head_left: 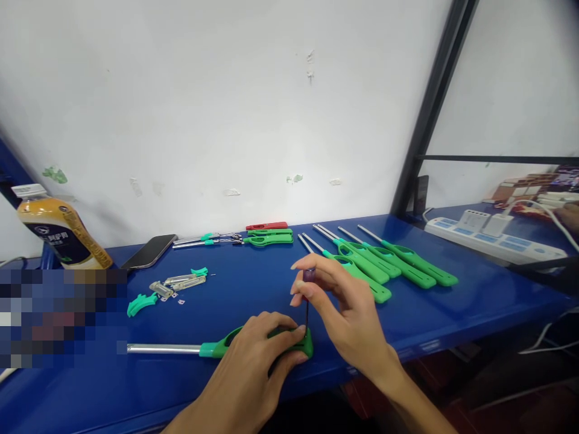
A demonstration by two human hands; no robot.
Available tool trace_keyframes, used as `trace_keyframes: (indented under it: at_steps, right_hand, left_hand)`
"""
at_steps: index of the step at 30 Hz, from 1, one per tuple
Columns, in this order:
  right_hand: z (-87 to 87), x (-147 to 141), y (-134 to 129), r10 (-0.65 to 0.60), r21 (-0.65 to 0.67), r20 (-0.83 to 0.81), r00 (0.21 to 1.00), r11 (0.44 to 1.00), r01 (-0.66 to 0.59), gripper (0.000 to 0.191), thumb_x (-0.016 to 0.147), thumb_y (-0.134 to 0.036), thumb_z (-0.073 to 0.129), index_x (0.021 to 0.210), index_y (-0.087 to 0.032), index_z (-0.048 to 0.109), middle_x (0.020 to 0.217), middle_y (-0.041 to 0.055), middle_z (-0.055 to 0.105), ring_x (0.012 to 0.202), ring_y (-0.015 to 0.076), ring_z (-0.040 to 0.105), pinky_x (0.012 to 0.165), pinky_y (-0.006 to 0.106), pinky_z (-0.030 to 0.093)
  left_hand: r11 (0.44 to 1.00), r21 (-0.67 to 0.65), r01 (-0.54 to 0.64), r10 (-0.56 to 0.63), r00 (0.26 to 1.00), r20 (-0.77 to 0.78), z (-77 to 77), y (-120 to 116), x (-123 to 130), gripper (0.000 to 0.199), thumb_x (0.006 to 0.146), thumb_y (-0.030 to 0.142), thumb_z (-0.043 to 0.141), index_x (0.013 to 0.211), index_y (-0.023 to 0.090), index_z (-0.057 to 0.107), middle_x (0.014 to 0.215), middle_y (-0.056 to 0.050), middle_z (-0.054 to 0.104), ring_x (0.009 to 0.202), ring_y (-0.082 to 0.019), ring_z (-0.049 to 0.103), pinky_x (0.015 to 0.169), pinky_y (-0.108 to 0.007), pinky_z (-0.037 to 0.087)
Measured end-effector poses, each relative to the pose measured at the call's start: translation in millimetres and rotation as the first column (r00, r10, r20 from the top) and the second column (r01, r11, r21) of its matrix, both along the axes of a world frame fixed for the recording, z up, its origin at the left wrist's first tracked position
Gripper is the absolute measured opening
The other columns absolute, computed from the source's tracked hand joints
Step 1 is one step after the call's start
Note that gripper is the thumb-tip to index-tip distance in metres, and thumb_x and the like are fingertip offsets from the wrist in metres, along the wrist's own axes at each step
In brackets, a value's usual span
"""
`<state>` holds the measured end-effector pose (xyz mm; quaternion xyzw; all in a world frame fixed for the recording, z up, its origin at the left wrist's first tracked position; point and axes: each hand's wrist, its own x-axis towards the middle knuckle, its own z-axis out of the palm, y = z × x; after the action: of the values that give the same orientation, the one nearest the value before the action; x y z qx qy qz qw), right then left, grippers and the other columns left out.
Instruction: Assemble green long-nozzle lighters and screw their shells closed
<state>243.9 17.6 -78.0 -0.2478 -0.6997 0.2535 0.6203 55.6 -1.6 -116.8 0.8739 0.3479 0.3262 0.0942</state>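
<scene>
A green long-necked lighter (208, 349) with a silver tube lies flat near the table's front edge, its tube pointing left. My left hand (257, 355) presses down around its handle, fingers closed on it. Above the handle's right end, my right hand (348, 307) pinches a small screwdriver (307, 313) with a dark purple grip. The screwdriver stands upright, its tip at the handle's end; the exact contact point is too small to make out. Several assembled green lighters (407, 265) lie side by side beyond my right hand.
Loose teal triggers (142, 304) and clear fuel tanks (185, 281) lie at left. Behind them are a phone (151, 251), metal tubes (199, 242) and green handle shells (269, 239) with a red one (266, 226). A juice bottle (63, 226) leans far left; a power strip (497, 241) sits right.
</scene>
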Motion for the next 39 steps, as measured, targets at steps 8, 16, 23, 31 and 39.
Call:
trace_keyframes:
  at_steps: [8,16,23,31,39]
  right_hand:
    - [-2.8,-3,-2,0.051,-0.056,-0.022,0.998,0.997,-0.052,0.024,0.104,-0.019,0.065,0.122,-0.034,0.069,0.086,-0.006,0.068,0.069,0.0086,0.071,0.066,0.019,0.059]
    - [-9.6,-5,2,-0.083,0.059,-0.011,0.996,0.995,0.084,0.025,0.098,-0.02,0.076,0.117,-0.035,0.072,0.092,-0.0043,0.067,0.076,0.0116,0.066,0.067,0.022,0.058]
    - [-9.2,0,-3,0.026,0.107,0.038,0.999,0.994,-0.03,0.03,0.113,-0.027,0.048,0.134,-0.033,0.068,0.124,0.0045,0.074,0.11,0.0208,0.071,0.093,0.036,0.06]
    - [-11.3,-13,-2,0.059,0.02,-0.024,0.998,0.998,-0.058,0.035,0.1,-0.015,0.071,0.127,-0.038,0.073,0.105,-0.0017,0.073,0.091,0.0162,0.071,0.086,0.032,0.058]
    - [-9.3,-23,-3,-0.127,0.216,0.063,0.99,0.97,0.111,0.051,0.1,-0.016,0.071,0.144,-0.041,0.066,0.095,-0.0004,0.065,0.081,0.0155,0.064,0.079,0.029,0.06]
  left_hand:
    - [0.999,-0.05,-0.019,0.019,1.0,0.002,2.5,0,1,0.028,0.093,0.013,0.078,0.118,0.026,0.08,0.112,-0.004,0.078,0.1,-0.026,0.075,0.088,-0.041,0.063]
    - [1.0,-0.026,-0.011,0.011,1.0,-0.004,-1.2,3,-2,0.023,0.1,0.022,0.073,0.121,0.027,0.079,0.112,-0.005,0.078,0.1,-0.024,0.076,0.088,-0.036,0.064]
    - [0.996,0.058,-0.062,0.064,0.997,-0.031,-5.3,-5,-10,0.029,0.106,0.022,0.058,0.127,0.031,0.076,0.118,-0.007,0.075,0.101,-0.026,0.072,0.087,-0.04,0.063]
    - [0.989,0.126,-0.076,0.086,0.993,-0.075,-2.9,-5,-24,0.038,0.106,0.017,0.056,0.138,0.032,0.069,0.119,-0.006,0.076,0.101,-0.027,0.072,0.086,-0.042,0.063]
    - [0.984,0.166,-0.068,0.076,0.996,-0.043,-5.1,-9,-23,0.033,0.107,0.016,0.055,0.135,0.026,0.069,0.119,-0.008,0.077,0.101,-0.029,0.073,0.087,-0.046,0.064]
